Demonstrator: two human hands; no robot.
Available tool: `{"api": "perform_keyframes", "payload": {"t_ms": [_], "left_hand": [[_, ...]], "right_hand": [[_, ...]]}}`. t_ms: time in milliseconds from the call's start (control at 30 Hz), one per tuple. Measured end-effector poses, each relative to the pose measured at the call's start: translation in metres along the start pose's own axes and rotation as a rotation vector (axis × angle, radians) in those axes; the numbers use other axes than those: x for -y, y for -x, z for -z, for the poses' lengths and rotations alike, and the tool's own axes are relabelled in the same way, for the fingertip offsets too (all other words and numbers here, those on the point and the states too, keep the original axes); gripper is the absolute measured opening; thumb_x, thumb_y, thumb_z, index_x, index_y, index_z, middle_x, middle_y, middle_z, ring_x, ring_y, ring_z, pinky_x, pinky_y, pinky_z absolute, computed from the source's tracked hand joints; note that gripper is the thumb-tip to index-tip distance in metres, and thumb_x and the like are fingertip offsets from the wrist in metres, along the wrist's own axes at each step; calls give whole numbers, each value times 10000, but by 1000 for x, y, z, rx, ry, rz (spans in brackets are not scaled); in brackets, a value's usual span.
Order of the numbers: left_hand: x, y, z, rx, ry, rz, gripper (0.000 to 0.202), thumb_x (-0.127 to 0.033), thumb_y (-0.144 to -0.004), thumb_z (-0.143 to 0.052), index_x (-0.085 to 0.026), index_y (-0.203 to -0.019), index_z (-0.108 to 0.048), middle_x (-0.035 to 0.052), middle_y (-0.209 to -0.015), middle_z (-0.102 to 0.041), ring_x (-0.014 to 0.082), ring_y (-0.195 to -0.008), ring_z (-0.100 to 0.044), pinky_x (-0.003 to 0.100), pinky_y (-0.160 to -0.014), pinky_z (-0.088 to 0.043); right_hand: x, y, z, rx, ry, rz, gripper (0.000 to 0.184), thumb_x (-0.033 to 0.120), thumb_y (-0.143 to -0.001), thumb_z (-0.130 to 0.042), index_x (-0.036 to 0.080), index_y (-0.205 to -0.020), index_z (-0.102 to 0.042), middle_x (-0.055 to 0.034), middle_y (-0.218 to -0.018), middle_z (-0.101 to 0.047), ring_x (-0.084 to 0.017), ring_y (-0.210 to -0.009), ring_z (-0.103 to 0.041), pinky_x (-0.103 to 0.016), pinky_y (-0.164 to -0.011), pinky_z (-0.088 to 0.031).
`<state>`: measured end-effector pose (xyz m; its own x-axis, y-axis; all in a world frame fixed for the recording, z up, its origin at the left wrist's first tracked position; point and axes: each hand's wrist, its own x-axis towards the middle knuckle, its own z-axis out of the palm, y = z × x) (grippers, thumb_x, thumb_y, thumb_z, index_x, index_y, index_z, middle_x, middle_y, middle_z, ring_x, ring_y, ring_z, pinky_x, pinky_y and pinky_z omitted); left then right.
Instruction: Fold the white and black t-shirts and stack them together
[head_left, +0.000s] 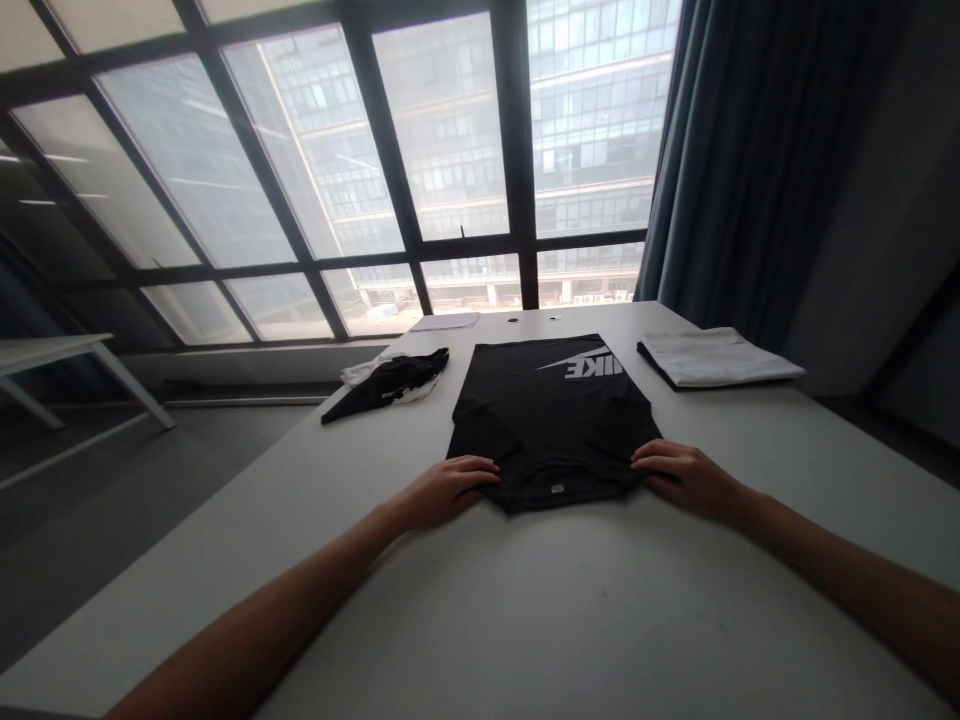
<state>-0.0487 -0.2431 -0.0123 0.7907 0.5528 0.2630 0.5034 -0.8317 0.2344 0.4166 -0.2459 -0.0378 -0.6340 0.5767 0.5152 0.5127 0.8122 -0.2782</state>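
Observation:
A black T-shirt (547, 415) with a white NIKE print lies spread on the white table (540, 610), its neckline towards me and the print upside down from here. At its left shoulder edge, my left hand (447, 490) is closed on the cloth, fingers on top and thumb tucked low. My right hand (688, 482) pinches the opposite shoulder edge in much the same way. Between the hands, the collar shows a small pale label. Both sleeves lie beside the hands, partly folded in.
Folded white cloth (716, 357) lies over something dark at the table's right. To the left sits a crumpled black garment (390, 382) on white fabric. A pale flat sheet (446, 322) rests at the far edge. Windows and a blue curtain (739, 160) stand behind.

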Motion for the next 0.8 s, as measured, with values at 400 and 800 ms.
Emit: {"api": "perform_keyframes", "payload": {"t_ms": [400,800], "left_hand": [[-10,3,20,99,93,32,359,-287,-1050,-477,-279,-1378,-624,52,-1380,-638,205,-1201,-654,286,-1030,-502],[-48,3,63,242,376,187,329,-354,-1031,-515,-292,-1300,-693,32,-1089,-763,198,-924,-720,261,-817,-535]], "right_hand": [[10,-2,13,49,-16,18,253,251,-987,-544,237,-1113,-762,-77,-997,-761,-190,-871,-719,-278,-770,-561],[42,-10,45,269,-274,-133,256,345,-983,-558,249,-1047,-786,-80,-917,-766,-197,-731,-704,-285,-659,-549]]}}
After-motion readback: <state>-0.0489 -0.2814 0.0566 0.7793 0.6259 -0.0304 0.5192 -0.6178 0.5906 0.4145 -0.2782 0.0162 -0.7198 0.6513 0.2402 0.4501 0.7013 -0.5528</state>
